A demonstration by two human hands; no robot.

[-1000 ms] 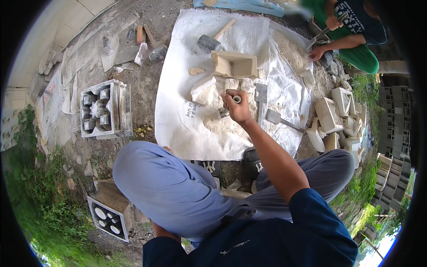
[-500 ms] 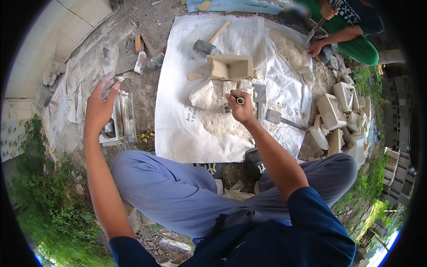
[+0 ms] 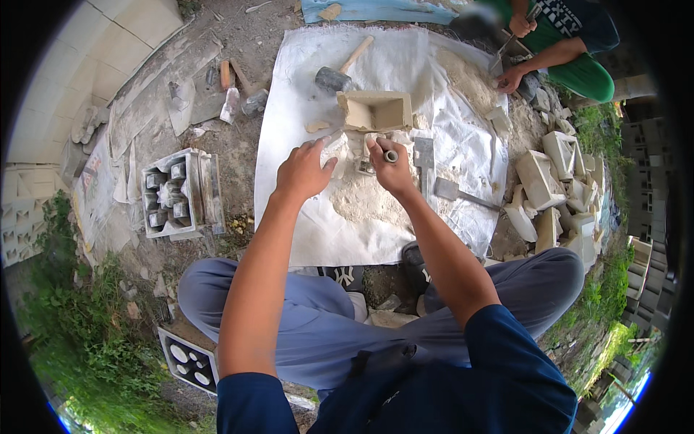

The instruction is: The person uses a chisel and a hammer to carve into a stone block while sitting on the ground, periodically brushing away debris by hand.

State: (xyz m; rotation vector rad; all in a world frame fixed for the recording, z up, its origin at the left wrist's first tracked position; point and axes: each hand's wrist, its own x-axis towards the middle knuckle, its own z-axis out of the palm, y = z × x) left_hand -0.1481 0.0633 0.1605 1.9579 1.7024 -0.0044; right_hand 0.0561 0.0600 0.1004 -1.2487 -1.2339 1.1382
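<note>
My right hand [image 3: 390, 168] is closed in a fist around a tool with a hollow round metal handle [image 3: 391, 155]. Its lower end is hidden beneath the hand, over small pale block pieces and powder [image 3: 369, 205]. My left hand [image 3: 303, 173] rests against a broken pale block piece [image 3: 337, 148], thumb and fingers spanning its left side. Just beyond both hands stands a hollow, box-shaped pale block [image 3: 374, 111] with a broken left edge. Right of my right hand lie a flat grey metal plate [image 3: 423, 153] and a scraper [image 3: 448, 189] with a long handle.
A white sheet [image 3: 296, 94] lies under the work, with a black-headed mallet [image 3: 332, 79] on it. At left is a metal mould [image 3: 171, 192]; a board with round holes [image 3: 189, 362] lies near my knee. Pale blocks [image 3: 538, 181] heap at right. Another person's hand [image 3: 510, 79] works at upper right.
My left hand has moved right, from above the metal mould to the broken block piece. My right hand keeps the tool in nearly the same place. The mould is now uncovered.
</note>
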